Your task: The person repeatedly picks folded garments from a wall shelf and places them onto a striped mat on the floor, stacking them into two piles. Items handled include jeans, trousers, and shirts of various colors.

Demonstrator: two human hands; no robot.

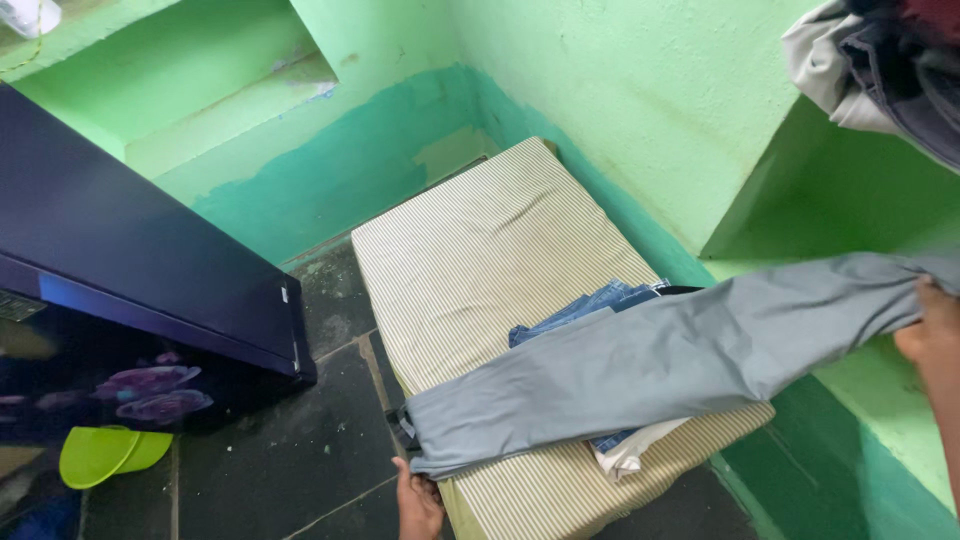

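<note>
The grey trousers are stretched full length across the striped mattress, over folded blue jeans and a white garment; the left hand, at 6 o'clock, has its fingers closed on the waistband; the right hand, at 3 o'clock, grips the leg end; spreading looks done, no fold yet made; more clothes hang at 1 o'clock.
</note>
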